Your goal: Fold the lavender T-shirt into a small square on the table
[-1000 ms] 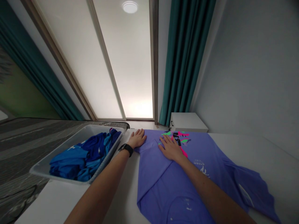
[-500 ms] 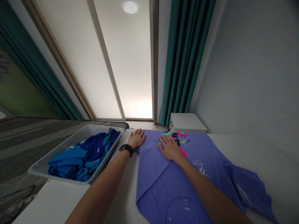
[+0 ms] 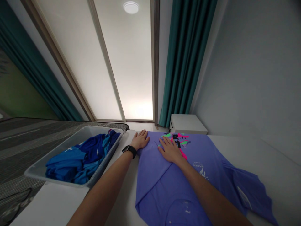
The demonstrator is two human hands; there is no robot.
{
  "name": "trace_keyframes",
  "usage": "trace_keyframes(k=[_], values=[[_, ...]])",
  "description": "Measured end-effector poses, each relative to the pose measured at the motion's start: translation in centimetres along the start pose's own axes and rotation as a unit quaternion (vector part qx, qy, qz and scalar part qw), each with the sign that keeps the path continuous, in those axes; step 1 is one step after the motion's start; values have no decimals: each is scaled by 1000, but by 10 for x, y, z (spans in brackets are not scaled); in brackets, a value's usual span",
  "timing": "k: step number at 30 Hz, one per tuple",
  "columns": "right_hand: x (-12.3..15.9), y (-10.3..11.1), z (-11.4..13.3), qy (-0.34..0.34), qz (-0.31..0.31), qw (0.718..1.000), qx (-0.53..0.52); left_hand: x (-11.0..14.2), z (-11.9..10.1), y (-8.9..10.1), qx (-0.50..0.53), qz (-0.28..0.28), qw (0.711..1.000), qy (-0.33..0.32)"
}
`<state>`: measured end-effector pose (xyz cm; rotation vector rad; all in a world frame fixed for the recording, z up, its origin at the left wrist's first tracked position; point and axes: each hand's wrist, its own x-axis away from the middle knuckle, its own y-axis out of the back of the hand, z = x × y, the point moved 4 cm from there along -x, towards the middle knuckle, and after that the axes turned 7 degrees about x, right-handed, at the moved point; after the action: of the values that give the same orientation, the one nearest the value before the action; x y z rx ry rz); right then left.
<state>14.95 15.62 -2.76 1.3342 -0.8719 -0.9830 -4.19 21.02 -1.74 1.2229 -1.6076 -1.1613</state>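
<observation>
A purple T-shirt (image 3: 162, 185) with a pink, green and black print lies spread on a white table (image 3: 258, 150); its left side is folded over. My left hand (image 3: 140, 140), a black watch on the wrist, lies flat with fingers stretched out on the shirt's far left edge. My right hand (image 3: 169, 150) rests flat and open on the shirt just beside the print. Neither hand holds anything.
A grey plastic bin (image 3: 47, 157) with blue garments (image 3: 80, 157) sits at the table's left edge. A small white cabinet (image 3: 188, 124) stands behind the table below teal curtains (image 3: 185, 62). A grey wall rises on the right.
Both hands stay flat on the shirt; the left hand has slid slightly right onto the cloth. The view has shifted a little.
</observation>
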Motion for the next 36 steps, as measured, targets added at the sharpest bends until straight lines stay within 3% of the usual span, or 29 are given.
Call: trace_keyframes(k=[7,11,18,27,31,36], values=[[0,0,0,2,5,1000,-2,4,22,9,15,-2,998,57],[0,-1,0,2,9,1000,0,27,23,13,20,-28,996,79],[-1,-4,-2,5,15,1000,0,85,19,2,-35,-66,996,42],[-5,-7,-6,14,17,1000,-2,93,26,5,-32,-112,993,33],[1,-1,-7,36,9,999,-8,102,6,7,-23,-143,989,-37],[26,10,12,134,-41,990,10,118,-41,-18,-14,-114,982,-148]])
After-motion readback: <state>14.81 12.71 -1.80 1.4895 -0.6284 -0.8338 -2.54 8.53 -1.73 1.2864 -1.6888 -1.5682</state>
